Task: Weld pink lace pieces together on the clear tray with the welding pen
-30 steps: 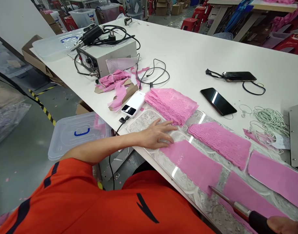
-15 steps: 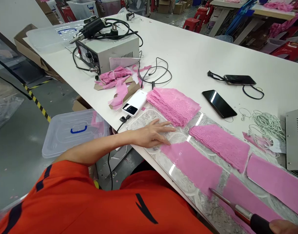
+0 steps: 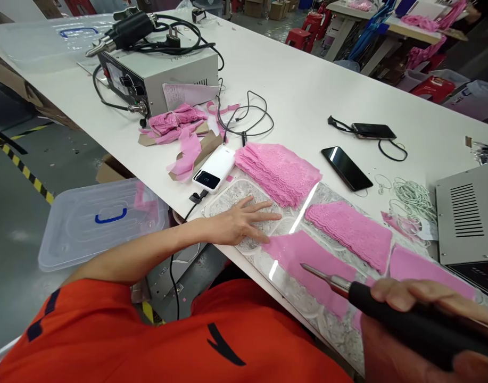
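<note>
My left hand (image 3: 238,223) lies on the marbled mat (image 3: 249,194) with its fingers spread, holding nothing. Its fingertips are close to the left end of a flat pink fabric piece (image 3: 307,255). In my right hand (image 3: 381,351), at the lower right, is a black-handled tool (image 3: 371,303) with a pointed metal tip. The tip appears above that fabric; whether it touches cannot be told. Behind are a lace-edged pink stack (image 3: 278,173) and a second scalloped pink stack (image 3: 347,231). Another plain pink piece (image 3: 423,266) is partly covered by my right hand.
A grey control box (image 3: 180,69) carries a black corded handpiece (image 3: 130,32). A white power bank (image 3: 214,169), two dark phones (image 3: 347,169), (image 3: 374,131) and a coil of pale cord (image 3: 415,197) lie on the table. Another grey box (image 3: 469,218) stands right; a lidded bin (image 3: 104,234) is left.
My right hand has come further into view, and the tool's tip has moved left and up from the fabric's right end. My left hand stays spread, almost in place. The view has shifted slightly.
</note>
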`<state>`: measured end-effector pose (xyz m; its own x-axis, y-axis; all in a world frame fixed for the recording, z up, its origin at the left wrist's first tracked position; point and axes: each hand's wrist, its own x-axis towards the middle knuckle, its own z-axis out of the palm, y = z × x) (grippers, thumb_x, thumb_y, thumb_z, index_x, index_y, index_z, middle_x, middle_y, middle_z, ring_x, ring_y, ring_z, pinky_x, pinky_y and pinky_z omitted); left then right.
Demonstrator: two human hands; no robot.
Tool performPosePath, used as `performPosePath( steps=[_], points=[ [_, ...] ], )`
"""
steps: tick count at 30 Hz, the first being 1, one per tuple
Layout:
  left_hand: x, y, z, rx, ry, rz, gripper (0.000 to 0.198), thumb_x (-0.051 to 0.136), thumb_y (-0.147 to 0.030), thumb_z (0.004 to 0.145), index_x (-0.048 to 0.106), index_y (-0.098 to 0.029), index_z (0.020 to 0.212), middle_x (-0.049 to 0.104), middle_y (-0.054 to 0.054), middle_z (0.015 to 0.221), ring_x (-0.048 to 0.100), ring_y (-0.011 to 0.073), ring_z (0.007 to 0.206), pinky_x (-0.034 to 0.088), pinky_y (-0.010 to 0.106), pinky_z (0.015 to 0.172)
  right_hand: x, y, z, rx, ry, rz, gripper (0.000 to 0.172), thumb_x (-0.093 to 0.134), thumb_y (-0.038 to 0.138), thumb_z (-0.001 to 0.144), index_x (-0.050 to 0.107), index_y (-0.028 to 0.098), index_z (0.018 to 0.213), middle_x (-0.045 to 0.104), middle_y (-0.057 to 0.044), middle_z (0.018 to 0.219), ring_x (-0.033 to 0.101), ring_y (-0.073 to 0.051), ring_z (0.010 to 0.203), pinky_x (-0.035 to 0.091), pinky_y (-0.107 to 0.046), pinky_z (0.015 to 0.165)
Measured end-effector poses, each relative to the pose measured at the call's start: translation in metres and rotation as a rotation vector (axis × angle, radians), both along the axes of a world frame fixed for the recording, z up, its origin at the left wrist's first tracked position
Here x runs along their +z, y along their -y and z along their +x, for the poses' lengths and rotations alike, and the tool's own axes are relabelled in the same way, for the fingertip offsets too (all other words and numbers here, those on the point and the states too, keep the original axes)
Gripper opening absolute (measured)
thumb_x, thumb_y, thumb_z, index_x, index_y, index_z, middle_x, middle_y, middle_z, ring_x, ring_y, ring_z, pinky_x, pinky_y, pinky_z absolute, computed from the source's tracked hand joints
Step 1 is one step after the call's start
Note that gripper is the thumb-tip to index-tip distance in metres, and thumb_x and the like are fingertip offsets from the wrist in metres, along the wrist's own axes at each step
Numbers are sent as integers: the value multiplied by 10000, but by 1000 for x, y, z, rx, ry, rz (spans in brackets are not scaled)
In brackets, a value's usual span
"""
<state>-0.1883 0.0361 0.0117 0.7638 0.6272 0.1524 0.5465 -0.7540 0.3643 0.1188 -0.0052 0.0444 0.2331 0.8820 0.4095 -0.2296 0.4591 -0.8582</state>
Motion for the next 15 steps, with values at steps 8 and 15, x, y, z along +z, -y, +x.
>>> performPosePath(
  steps=[8,15],
  points=[
    [-4,0,-1,-16,27,23,590,475,73,764,702,-309,1152,360,49,1556,180,320,1490,181,661,1145,11,-15,-72,130,30,49,218,633,353,731,637,191,877,610,-1,806,534,-125,554,478,-326,506],
    [-7,-1,-1,-9,44,35,563,465,59,802,703,-323,1140,331,27,1573,141,319,1497,157,654,1155,6,-19,-85,203,42,73,199,639,341,769,635,182,889,606,-3,821,555,-115,576,492,-310,524]
  ],
)
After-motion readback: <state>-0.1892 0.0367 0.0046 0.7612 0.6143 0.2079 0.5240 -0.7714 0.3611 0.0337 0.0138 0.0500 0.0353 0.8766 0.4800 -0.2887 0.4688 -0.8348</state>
